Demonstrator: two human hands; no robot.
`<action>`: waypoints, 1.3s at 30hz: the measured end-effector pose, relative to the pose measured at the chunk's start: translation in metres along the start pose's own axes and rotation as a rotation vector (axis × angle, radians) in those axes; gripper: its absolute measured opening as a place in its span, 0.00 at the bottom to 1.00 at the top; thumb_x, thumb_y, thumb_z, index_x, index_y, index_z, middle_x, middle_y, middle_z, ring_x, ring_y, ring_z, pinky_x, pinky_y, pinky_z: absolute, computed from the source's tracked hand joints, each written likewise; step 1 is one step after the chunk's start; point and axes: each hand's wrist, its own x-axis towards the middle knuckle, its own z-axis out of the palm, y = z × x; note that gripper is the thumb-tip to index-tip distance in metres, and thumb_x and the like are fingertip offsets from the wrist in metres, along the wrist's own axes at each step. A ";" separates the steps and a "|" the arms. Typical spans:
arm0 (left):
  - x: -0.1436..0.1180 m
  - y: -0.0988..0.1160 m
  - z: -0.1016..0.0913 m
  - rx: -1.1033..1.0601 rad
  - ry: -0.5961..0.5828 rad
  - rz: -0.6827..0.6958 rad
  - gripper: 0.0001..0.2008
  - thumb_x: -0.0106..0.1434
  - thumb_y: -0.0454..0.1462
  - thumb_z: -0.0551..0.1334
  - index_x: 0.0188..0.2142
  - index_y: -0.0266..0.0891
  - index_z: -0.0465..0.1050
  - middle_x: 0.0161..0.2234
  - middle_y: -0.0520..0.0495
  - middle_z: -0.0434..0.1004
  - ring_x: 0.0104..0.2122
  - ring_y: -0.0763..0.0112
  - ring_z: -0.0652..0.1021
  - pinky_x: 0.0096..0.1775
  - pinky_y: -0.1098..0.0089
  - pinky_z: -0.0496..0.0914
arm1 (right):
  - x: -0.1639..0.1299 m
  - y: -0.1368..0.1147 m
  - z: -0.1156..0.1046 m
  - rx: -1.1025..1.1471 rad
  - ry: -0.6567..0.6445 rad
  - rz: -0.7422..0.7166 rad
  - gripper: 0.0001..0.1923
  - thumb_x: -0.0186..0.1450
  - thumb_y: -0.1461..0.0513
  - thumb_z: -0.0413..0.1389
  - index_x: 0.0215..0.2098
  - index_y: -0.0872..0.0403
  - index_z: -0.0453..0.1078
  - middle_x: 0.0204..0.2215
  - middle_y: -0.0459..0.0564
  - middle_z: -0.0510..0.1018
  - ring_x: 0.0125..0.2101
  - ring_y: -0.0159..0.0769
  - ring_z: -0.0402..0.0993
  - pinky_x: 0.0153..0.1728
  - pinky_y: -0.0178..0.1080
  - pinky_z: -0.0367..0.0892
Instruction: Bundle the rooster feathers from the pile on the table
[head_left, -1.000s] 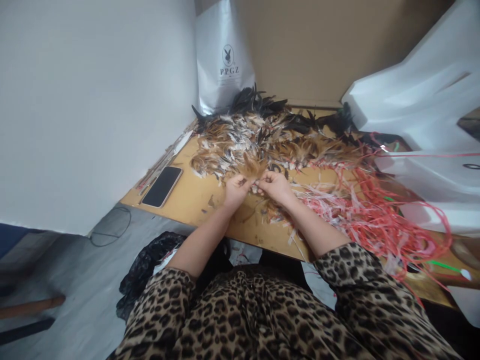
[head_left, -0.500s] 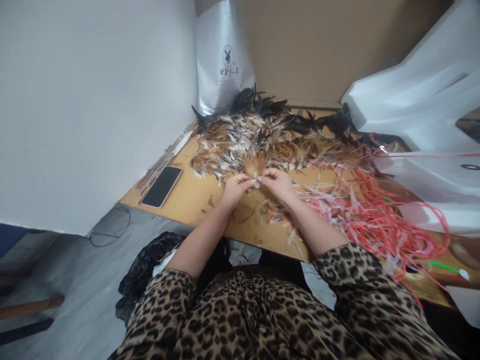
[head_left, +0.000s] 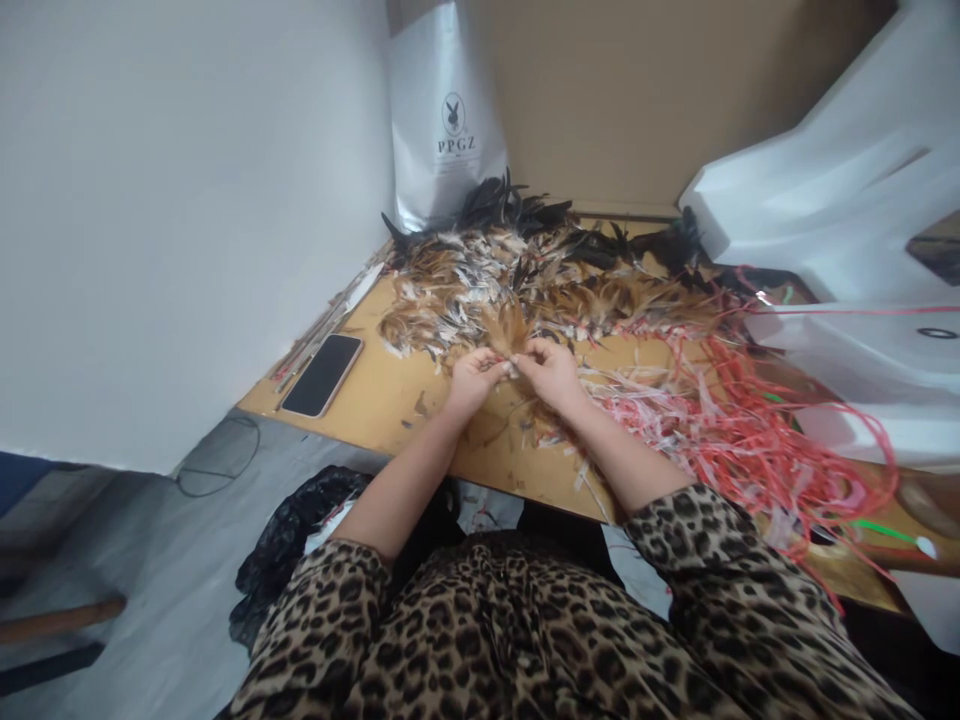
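Note:
Between my two hands is a small bunch of golden-brown feathers, its tips fanned away from me and its pale base towards me. My left hand pinches the base from the left, thumb against fingers. From the right, my right hand pinches the same base, and the fingertips of both hands nearly touch. Just beyond them lies a wide pile of brown, white and black feathers on the wooden table. To the right of my right hand spreads a tangle of pink and white strips.
A dark-screened phone lies at the table's left side. Behind the feathers stands a silvery-white printed bag. White sheeting or bags crowd the right. On the floor, a black plastic bag sits below the table's front edge.
Both hands stay almost in place on the feather bunch. My right hand has shifted slightly left, closer to my left, and the bunch has tilted a little left.

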 end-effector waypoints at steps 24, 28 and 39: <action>0.002 -0.003 -0.008 0.149 0.184 0.220 0.12 0.54 0.41 0.61 0.36 0.37 0.73 0.30 0.47 0.76 0.26 0.75 0.75 0.29 0.73 0.68 | 0.071 0.050 -0.113 -0.539 0.280 0.348 0.10 0.49 0.59 0.56 0.16 0.57 0.66 0.12 0.43 0.65 0.17 0.28 0.58 0.21 0.34 0.53; 0.004 -0.005 -0.008 0.145 0.184 0.216 0.12 0.54 0.42 0.61 0.36 0.37 0.73 0.30 0.47 0.76 0.26 0.75 0.74 0.29 0.74 0.68 | 0.070 0.057 -0.115 -0.640 0.285 0.326 0.08 0.49 0.59 0.57 0.19 0.56 0.66 0.16 0.46 0.69 0.19 0.30 0.61 0.23 0.34 0.55; 0.003 -0.003 -0.009 0.121 0.205 0.218 0.13 0.53 0.42 0.62 0.35 0.37 0.72 0.31 0.46 0.76 0.26 0.76 0.75 0.28 0.74 0.68 | 0.059 0.026 -0.113 -0.573 0.361 0.022 0.10 0.52 0.60 0.53 0.29 0.58 0.72 0.26 0.50 0.76 0.26 0.33 0.68 0.31 0.35 0.62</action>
